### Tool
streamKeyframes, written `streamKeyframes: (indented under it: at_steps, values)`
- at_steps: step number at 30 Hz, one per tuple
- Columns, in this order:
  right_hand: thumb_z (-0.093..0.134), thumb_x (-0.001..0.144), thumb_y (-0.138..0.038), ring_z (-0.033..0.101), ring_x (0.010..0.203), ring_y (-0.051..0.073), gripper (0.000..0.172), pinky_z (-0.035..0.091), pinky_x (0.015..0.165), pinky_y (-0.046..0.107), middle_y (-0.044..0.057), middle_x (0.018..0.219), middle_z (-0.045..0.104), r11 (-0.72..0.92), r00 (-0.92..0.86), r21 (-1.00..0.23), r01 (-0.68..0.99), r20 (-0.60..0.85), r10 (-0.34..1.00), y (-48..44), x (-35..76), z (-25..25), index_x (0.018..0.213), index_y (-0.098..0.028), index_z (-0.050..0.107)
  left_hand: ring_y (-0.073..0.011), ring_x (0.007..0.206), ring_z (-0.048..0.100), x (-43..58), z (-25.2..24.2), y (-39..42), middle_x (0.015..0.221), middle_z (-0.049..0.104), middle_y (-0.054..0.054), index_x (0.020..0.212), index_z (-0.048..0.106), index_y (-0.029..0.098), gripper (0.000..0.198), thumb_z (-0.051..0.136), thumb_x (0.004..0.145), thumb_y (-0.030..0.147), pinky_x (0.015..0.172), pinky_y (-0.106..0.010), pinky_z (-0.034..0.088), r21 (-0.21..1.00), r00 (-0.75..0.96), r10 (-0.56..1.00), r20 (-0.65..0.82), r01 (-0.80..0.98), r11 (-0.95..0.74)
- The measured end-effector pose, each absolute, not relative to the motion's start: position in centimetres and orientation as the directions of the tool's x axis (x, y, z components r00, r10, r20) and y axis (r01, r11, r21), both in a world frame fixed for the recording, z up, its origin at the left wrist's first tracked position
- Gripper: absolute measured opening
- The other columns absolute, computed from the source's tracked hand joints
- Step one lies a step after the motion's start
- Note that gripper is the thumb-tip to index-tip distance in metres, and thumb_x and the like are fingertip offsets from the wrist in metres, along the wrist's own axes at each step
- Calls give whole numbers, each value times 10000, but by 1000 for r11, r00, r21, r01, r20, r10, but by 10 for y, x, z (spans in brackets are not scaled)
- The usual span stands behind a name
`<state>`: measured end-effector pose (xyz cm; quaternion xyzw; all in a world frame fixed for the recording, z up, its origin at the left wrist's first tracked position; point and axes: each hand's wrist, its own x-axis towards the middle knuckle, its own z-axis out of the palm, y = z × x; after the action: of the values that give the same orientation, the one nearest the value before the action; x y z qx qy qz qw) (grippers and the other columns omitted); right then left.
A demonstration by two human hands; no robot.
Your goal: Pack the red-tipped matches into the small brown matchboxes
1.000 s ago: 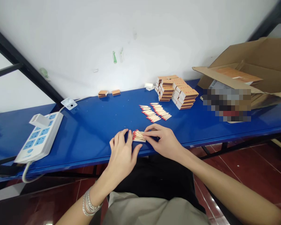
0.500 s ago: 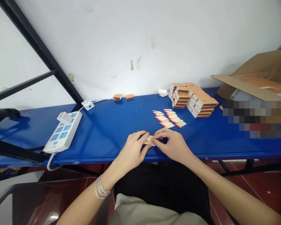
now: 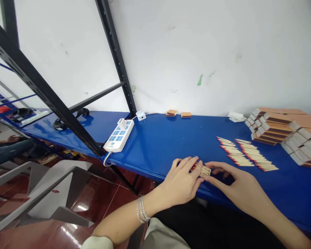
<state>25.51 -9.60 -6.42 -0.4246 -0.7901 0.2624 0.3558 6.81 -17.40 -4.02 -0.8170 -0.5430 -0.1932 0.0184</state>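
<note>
A small matchbox tray [image 3: 205,171] filled with red-tipped matches is held just over the front edge of the blue table. My left hand [image 3: 182,180] lies over its left part, fingers across the matches and thumb along the near side. With thumb and fingertips, my right hand [image 3: 235,185] grips the right end of the same tray. Beyond my right hand, two rows of loose matches [image 3: 254,154] are spread on the table, red heads toward the left. To their right, stacked matchboxes [image 3: 277,128] are partly cut off by the picture's edge.
A white power strip [image 3: 120,136] with a plugged-in adapter lies at left beside a black metal post [image 3: 116,55]. A few matchboxes [image 3: 186,114] and white trays [image 3: 235,116] sit by the wall. A grey chair [image 3: 54,186] stands at lower left; another person's arm shows at far left.
The view has swung to the left, so the table's things appear further right. Both hands stay on the tray; my left fingers now lie across its matches, showing red heads between them.
</note>
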Motion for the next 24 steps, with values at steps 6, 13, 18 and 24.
streamKeyframes:
  at_steps: [6,13,18,24]
  values:
    - [663,818,-425,695,785,213,305,563,660,335,54,949,754,547,-472,-709,445,333,816,-99,243,-46,1064,-249,703,-275,1413,385,49,-37,-176,1520,417,-186,1508,310,182,565,458,981,325,1104,-508,360,326,286,885,368,851,-411]
    - [677,838,-344,677,900,191,239,545,729,312,50,1052,730,602,-538,-710,366,366,759,-99,231,-33,1052,-239,701,-247,1248,560,27,-41,-163,1324,625,-125,1342,538,196,439,581,929,338,1062,-466,415,441,152,894,422,827,-349]
    - [665,844,-307,671,815,165,224,535,689,293,51,1024,734,622,-561,-691,369,368,742,-88,230,-30,1048,-224,707,-218,1186,602,25,-38,-159,1267,668,-86,1323,553,229,391,565,937,288,1105,-499,349,433,176,901,396,830,-352]
    - [674,815,-224,659,828,194,206,511,825,344,70,935,736,621,-507,-492,611,359,784,10,193,-5,1007,-176,732,-220,1170,608,15,-36,-160,1250,673,-85,1342,522,246,404,547,940,273,1108,-523,330,422,119,906,405,855,-301]
